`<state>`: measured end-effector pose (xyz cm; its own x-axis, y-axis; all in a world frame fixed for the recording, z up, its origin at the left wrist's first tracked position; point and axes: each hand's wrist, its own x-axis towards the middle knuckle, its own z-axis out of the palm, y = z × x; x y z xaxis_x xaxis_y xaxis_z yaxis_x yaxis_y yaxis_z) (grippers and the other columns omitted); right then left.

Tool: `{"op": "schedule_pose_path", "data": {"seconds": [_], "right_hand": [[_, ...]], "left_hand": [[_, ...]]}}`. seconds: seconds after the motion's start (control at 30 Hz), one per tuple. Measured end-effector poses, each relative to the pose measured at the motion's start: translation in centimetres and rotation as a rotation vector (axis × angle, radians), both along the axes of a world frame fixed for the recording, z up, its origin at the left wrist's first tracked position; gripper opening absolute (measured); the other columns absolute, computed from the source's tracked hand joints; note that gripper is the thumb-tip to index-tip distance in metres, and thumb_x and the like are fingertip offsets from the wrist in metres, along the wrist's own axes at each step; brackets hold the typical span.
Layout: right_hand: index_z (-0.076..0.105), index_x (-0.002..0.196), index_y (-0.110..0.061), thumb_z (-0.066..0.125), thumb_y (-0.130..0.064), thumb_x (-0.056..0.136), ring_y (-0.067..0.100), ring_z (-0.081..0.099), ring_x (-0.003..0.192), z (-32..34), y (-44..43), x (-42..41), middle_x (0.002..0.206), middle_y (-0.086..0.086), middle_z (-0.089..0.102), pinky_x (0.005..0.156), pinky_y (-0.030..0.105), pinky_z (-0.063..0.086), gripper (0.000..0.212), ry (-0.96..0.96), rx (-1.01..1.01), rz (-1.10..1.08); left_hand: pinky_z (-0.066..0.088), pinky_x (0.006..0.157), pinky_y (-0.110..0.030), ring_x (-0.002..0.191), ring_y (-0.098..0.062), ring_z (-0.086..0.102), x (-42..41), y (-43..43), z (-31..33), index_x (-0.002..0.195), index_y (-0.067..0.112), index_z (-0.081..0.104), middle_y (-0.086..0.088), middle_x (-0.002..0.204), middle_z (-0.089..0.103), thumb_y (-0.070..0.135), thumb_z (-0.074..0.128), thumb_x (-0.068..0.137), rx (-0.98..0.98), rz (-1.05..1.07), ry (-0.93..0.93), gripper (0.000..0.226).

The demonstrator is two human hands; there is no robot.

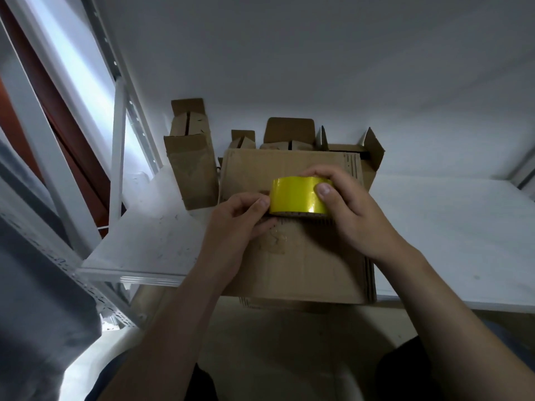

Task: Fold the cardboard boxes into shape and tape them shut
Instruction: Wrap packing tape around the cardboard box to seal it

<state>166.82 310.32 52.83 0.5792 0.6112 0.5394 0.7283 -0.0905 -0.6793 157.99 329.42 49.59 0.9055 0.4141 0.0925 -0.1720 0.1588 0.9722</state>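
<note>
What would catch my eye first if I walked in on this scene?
The bright yellow roll of tape stands out at the centre, gripped by the right hand while the left hand pinches at its edge. Beneath them a stack of flat cardboard lies on a white table. Behind it, folded boxes stand near the wall.

Right hand (350, 209) grips the tape roll (295, 195) between thumb and fingers. Left hand (240, 218) seemingly pinches its edge between thumb and forefinger.
</note>
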Motion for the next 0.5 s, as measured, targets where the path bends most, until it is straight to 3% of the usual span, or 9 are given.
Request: {"op": "schedule_pose_path", "data": {"seconds": [0.1, 0.2, 0.3, 0.43, 0.5], "right_hand": [[0.047, 0.13, -0.05, 0.038, -0.039, 0.106, 0.006, 0.053, 0.116, 0.5, 0.1, 0.3, 0.126, -0.016, 0.054, 0.087, 0.011, 0.041, 0.027, -0.044, -0.059, 0.028], [0.044, 0.13, -0.054, 0.047, -0.058, 0.099, 0.008, 0.052, 0.115, 0.4, 0.0, 0.5, 0.125, -0.004, 0.05, 0.088, 0.012, 0.041, 0.032, -0.082, -0.124, 0.031], [0.04, 0.131, -0.058, 0.051, -0.07, 0.092, 0.004, 0.049, 0.114, 0.0, -0.4, 0.7, 0.122, -0.009, 0.044, 0.086, 0.008, 0.038, 0.043, -0.099, -0.147, 0.026], [0.033, 0.135, -0.063, 0.05, -0.076, 0.088, -0.002, 0.045, 0.117, -0.8, -1.0, 1.0, 0.124, -0.021, 0.037, 0.084, 0.003, 0.036, 0.051, -0.136, -0.178, 0.013], [0.033, 0.136, -0.063, 0.06, -0.077, 0.081, 0.001, 0.046, 0.117, -0.8, -1.1, 1.1, 0.121, -0.016, 0.039, 0.086, 0.009, 0.039, 0.063, -0.14, -0.176, -0.005]], "left_hand": [[0.06, 0.084, -0.03, 0.105, -0.015, 0.071, 0.1, 0.1, 0.6, 0.105, 0.013, 0.078, -0.001, 0.108, 0.073, 0.027, 0.067, 0.097, 0.002, -0.012, 0.031, 0.02], [0.061, 0.083, -0.032, 0.104, -0.019, 0.073, 0.2, 0.2, 1.0, 0.1, 0.013, 0.08, -0.003, 0.105, 0.075, 0.024, 0.068, 0.096, -0.013, -0.008, 0.049, 0.017], [0.061, 0.083, -0.032, 0.103, -0.018, 0.072, 0.1, 0.1, 1.0, 0.097, 0.012, 0.08, -0.004, 0.103, 0.075, 0.02, 0.068, 0.095, 0.013, 0.019, 0.062, 0.014], [0.059, 0.085, -0.027, 0.101, -0.011, 0.071, -0.1, -0.5, 1.1, 0.108, 0.009, 0.074, -0.005, 0.112, 0.071, 0.021, 0.061, 0.1, 0.177, 0.01, 0.079, 0.02], [0.059, 0.085, -0.026, 0.104, -0.011, 0.07, -0.2, -0.7, 1.7, 0.114, 0.006, 0.071, -0.006, 0.116, 0.068, 0.022, 0.055, 0.103, 0.185, -0.033, 0.105, 0.025]]}}
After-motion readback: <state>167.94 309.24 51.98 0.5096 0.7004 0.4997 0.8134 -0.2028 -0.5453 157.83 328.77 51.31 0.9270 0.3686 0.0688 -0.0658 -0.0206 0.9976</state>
